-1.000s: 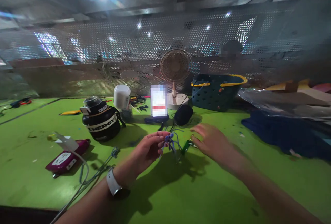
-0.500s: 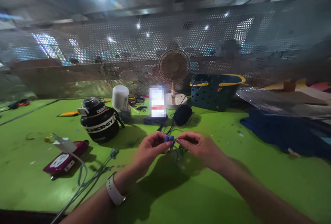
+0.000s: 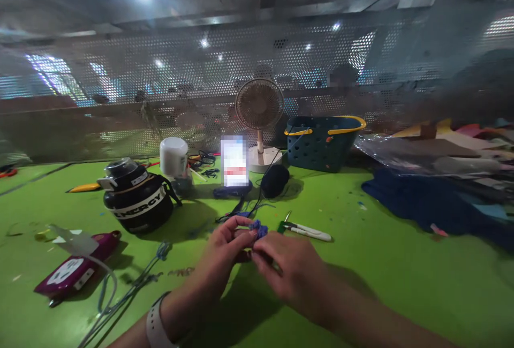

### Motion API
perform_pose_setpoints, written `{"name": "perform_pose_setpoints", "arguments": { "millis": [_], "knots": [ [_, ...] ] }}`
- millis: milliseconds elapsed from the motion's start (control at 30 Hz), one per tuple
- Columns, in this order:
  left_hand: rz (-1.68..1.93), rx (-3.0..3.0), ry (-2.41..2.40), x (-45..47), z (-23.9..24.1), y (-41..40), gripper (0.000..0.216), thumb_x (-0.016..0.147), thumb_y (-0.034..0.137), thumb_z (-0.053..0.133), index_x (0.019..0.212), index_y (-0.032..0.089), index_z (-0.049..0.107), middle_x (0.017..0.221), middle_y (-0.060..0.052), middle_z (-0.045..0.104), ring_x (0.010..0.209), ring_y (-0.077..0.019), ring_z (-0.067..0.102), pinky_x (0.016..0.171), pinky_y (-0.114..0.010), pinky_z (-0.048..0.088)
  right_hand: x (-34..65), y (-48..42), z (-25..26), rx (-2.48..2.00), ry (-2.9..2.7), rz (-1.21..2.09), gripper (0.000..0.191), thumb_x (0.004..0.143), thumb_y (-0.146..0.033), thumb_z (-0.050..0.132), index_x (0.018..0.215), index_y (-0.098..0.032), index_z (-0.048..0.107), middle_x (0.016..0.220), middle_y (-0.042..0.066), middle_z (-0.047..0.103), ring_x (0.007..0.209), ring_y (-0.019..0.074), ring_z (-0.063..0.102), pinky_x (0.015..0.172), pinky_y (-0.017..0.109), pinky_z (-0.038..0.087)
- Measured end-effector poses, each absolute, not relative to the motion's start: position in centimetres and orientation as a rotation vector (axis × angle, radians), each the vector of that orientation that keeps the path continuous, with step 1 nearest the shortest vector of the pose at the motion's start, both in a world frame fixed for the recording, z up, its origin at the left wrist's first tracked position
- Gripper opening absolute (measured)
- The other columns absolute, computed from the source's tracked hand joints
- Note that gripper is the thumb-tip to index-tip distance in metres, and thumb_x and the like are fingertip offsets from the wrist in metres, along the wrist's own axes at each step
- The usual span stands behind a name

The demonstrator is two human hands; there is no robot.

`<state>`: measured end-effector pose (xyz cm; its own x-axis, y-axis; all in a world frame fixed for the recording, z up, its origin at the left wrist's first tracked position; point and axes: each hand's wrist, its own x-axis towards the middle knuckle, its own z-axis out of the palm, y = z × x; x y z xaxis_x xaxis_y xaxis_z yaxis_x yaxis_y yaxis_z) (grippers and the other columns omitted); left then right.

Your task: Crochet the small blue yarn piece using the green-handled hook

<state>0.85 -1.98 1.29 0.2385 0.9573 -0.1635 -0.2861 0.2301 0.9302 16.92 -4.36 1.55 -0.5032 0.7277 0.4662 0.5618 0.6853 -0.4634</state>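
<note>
Between the fingertips of my left hand (image 3: 227,246) is a small blue crocheted piece (image 3: 259,228), pinched against the thumb. My right hand (image 3: 291,267) is closed right beside it, thumb and forefinger together just under the piece; what they pinch is too small or hidden to make out. A dark ball of yarn (image 3: 275,181) lies beyond the hands, with a dark strand running up from it. Just past my right hand, a white-handled tool (image 3: 309,231) with a thin metal tip lies on the green table (image 3: 345,273).
To the left stand a black flask (image 3: 138,203), a purple power strip (image 3: 78,267) with a plug and cords, and a white jar (image 3: 174,156). At the back are a lit phone (image 3: 234,160), a small fan (image 3: 259,104) and a basket (image 3: 324,147). Dark blue cloth (image 3: 417,203) lies right.
My right hand has moved left and down, under the blue crocheted piece. The white-handled tool now shows on the table past my right hand. The whole view has shifted slightly.
</note>
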Motion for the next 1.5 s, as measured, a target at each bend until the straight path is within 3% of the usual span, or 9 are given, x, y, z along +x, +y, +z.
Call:
{"name": "perform_pose_setpoints", "arguments": {
  "millis": [67, 167, 333, 533, 800, 1000, 1133, 1333, 1500],
  "knots": [
    [0.980, 0.845, 0.922, 0.5, 1.1, -2.2, 0.028, 0.071, 0.027, 0.080, 0.096, 0.020, 0.069, 0.074, 0.000, 0.072, 0.061, -0.0105, 0.062, 0.057, -0.020, 0.050, 16.7, -4.5, 0.5, -0.969, -2.350, 0.220, 0.018, 0.092, -0.015, 0.050, 0.099, -0.011, 0.066, 0.085, 0.011, 0.071, 0.067, 0.0192, 0.062, 0.058, 0.030, 0.045],
    [0.902, 0.810, 0.929, -0.3, 0.4, -2.3, 0.022, 0.072, 0.029, 0.079, 0.091, 0.019, 0.071, 0.082, -0.002, 0.073, 0.068, -0.0131, 0.066, 0.066, -0.025, 0.054, 16.5, -4.7, -0.6, -0.945, -2.412, 0.103, 0.017, 0.087, -0.010, 0.052, 0.097, -0.011, 0.065, 0.082, 0.009, 0.071, 0.063, 0.0193, 0.061, 0.055, 0.031, 0.043],
    [0.873, 0.911, 0.975, -1.7, -0.5, -1.2, 0.028, 0.064, 0.032, 0.087, 0.081, 0.016, 0.071, 0.069, -0.002, 0.073, 0.059, -0.0106, 0.064, 0.057, -0.019, 0.048, 17.3, -4.7, 0.7, -0.784, -2.438, 0.118, 0.013, 0.088, -0.023, 0.056, 0.089, -0.016, 0.067, 0.072, 0.004, 0.069, 0.060, 0.0165, 0.058, 0.054, 0.030, 0.041],
    [0.945, 0.866, 0.975, -2.5, -0.5, 0.0, 0.044, 0.068, 0.034, 0.085, 0.103, 0.018, 0.065, 0.075, -0.001, 0.073, 0.064, -0.0120, 0.066, 0.062, -0.022, 0.051, 20.8, -0.4, 1.9, -1.106, -2.701, -0.103, 0.024, 0.074, -0.005, 0.062, 0.095, -0.016, 0.066, 0.091, 0.007, 0.069, 0.082, 0.0247, 0.061, 0.070, 0.037, 0.044],
    [0.959, 0.830, 0.918, -2.8, -0.2, -0.2, 0.044, 0.069, 0.032, 0.084, 0.106, 0.017, 0.067, 0.078, -0.002, 0.073, 0.068, -0.0114, 0.065, 0.064, -0.021, 0.049, 21.1, 4.4, -0.8, -1.054, -2.885, -0.308, 0.030, 0.066, 0.008, 0.055, 0.081, -0.017, 0.062, 0.080, 0.005, 0.065, 0.071, 0.0206, 0.058, 0.060, 0.031, 0.038],
    [1.002, 0.846, 0.848, -2.9, -1.7, 0.0, 0.036, 0.070, 0.036, 0.082, 0.098, 0.017, 0.072, 0.083, -0.006, 0.077, 0.073, -0.0145, 0.069, 0.060, -0.022, 0.049, 21.1, 5.6, 0.3, -1.270, -2.686, -0.035, 0.006, 0.081, -0.013, 0.060, 0.080, -0.017, 0.064, 0.082, 0.008, 0.066, 0.077, 0.0248, 0.061, 0.069, 0.038, 0.042],
    [1.006, 0.843, 0.856, -2.7, -1.7, 0.0, 0.032, 0.070, 0.039, 0.081, 0.092, 0.018, 0.072, 0.083, -0.006, 0.077, 0.077, -0.0163, 0.069, 0.064, -0.024, 0.051, 20.7, 5.6, 0.4, -1.327, -2.249, 0.406, 0.014, 0.091, -0.028, 0.051, 0.087, -0.018, 0.061, 0.093, 0.011, 0.069, 0.090, 0.0276, 0.063, 0.080, 0.044, 0.045],
    [1.071, 0.831, 0.879, -2.7, -0.5, -0.2, 0.040, 0.067, 0.035, 0.084, 0.099, 0.018, 0.069, 0.083, -0.003, 0.076, 0.075, -0.0131, 0.067, 0.071, -0.024, 0.050, 19.7, 2.8, 2.0, -1.247, -1.611, 1.192, 0.042, 0.087, -0.039, 0.060, 0.126, -0.026, 0.050, 0.069, -0.002, 0.069, 0.063, 0.0177, 0.066, 0.055, 0.028, 0.051],
    [1.068, 0.856, 0.886, -2.6, 0.3, -0.5, 0.035, 0.068, 0.036, 0.083, 0.093, 0.019, 0.066, 0.075, 0.001, 0.072, 0.066, -0.0104, 0.064, 0.062, -0.021, 0.046, 19.5, 0.4, 2.9, -0.883, -1.219, 1.648, 0.018, 0.072, -0.038, 0.071, 0.084, -0.026, 0.077, 0.083, 0.006, 0.078, 0.083, 0.0219, 0.072, 0.079, 0.034, 0.054]
  ]
}}
